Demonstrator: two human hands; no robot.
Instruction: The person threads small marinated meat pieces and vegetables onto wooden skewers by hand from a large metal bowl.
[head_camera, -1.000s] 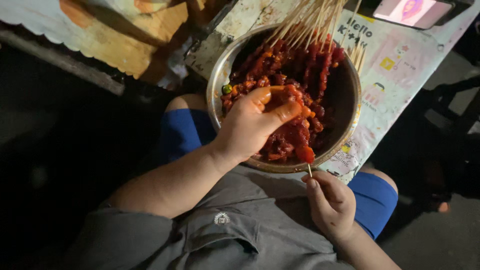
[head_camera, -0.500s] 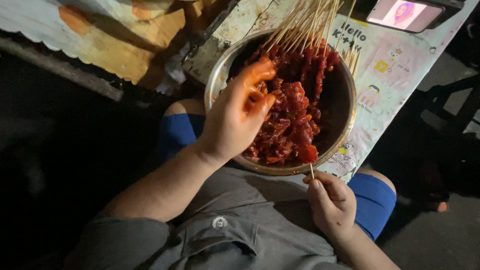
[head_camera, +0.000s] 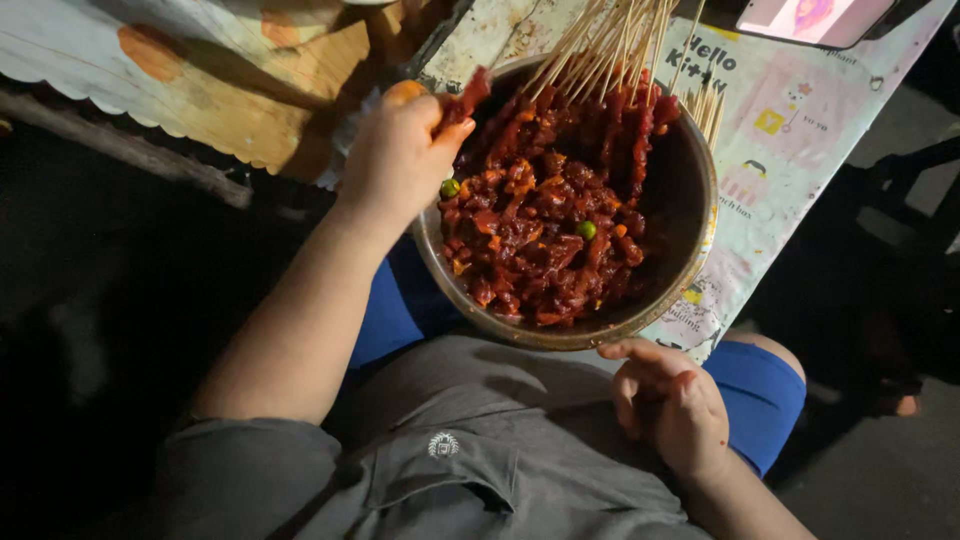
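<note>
Left hand (head_camera: 395, 150) now off meat (head_camera: 545, 225).

Skewer sticks (head_camera: 620, 40) crowd bowl (head_camera: 690, 250) far rim; near meat (head_camera: 550, 230) open.

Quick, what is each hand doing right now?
Left hand: closed, pinching a strip of red meat over the metal bowl.
Right hand: curled near the bowl's rim; whether it holds anything cannot be told.
</note>
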